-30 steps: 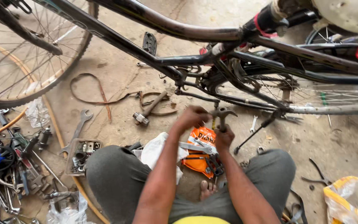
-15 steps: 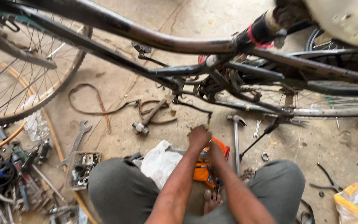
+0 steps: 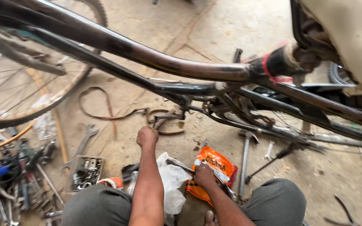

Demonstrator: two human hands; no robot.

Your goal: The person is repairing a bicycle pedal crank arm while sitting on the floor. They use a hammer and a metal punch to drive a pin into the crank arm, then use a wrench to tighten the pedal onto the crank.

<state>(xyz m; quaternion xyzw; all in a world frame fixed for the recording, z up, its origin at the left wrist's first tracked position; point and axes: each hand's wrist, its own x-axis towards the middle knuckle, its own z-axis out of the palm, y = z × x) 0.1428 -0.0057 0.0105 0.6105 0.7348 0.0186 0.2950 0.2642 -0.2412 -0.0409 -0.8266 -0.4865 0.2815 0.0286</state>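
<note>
Gripping a metal tool point(image 3: 180, 165) in fisted right hand point(image 3: 204, 174) over orange packet point(image 3: 213, 172); left hand point(image 3: 147, 136) curled shut, small-parts tray point(image 3: 86, 172) leftward.

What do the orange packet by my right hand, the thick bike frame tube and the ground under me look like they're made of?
The flat orange packet looks like thin glossy plastic film: it crinkles and catches light. The thick dark bicycle frame tube looks like painted metal, worn, with a dull sheen and brownish patches, possibly rust. The dusty grey ground looks like rough concrete, matte and stained.
</note>
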